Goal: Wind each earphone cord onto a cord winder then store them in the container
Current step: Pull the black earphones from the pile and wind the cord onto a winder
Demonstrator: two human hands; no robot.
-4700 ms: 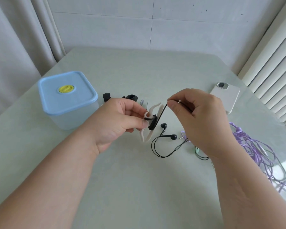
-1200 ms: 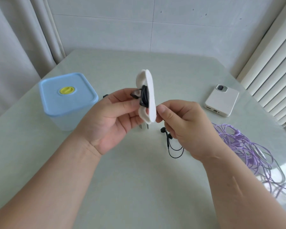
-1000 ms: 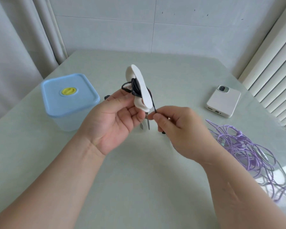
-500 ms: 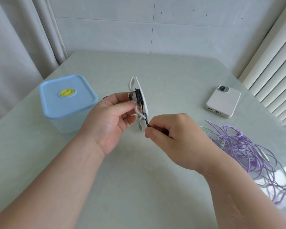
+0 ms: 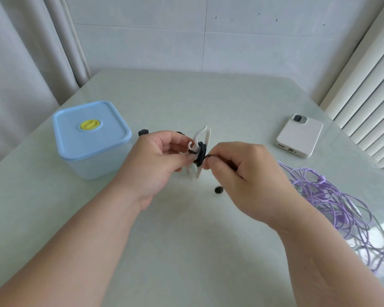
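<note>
- Pale green tabletop (image 5: 186, 251) below a tiled wall, with a curtain (image 5: 20, 63) at the left and a white radiator (image 5: 368, 89) at the right.
- Near the tabletop's left edge stands the container (image 5: 93, 160). It is translucent, and its blue lid (image 5: 80, 142) with a yellow knob (image 5: 89, 125) is still on.
- Over the tabletop's middle, the left hand (image 5: 157, 165) pinches the white cord winder (image 5: 203, 135) between thumb and fingertips and holds it clear of the surface.
- The black earphone cord (image 5: 201, 152) is coiled round the winder's narrow waist. It is probably light, limp and a little springy, so the turns may loosen unless it is kept taut and held close to the winder.
- The right hand (image 5: 242, 173), fingers curled, pinches the cord's free tail just beside the winder.
- A black earbud (image 5: 218, 190) shows below that hand. Whether it touches the tabletop cannot be told.
- Toward the far right corner, a white phone (image 5: 299, 135) lies face down.
- Along the right edge, a loose tangle of purple cords (image 5: 333, 196) is not yet wound.
- No brand, label or writing can be read anywhere.
</note>
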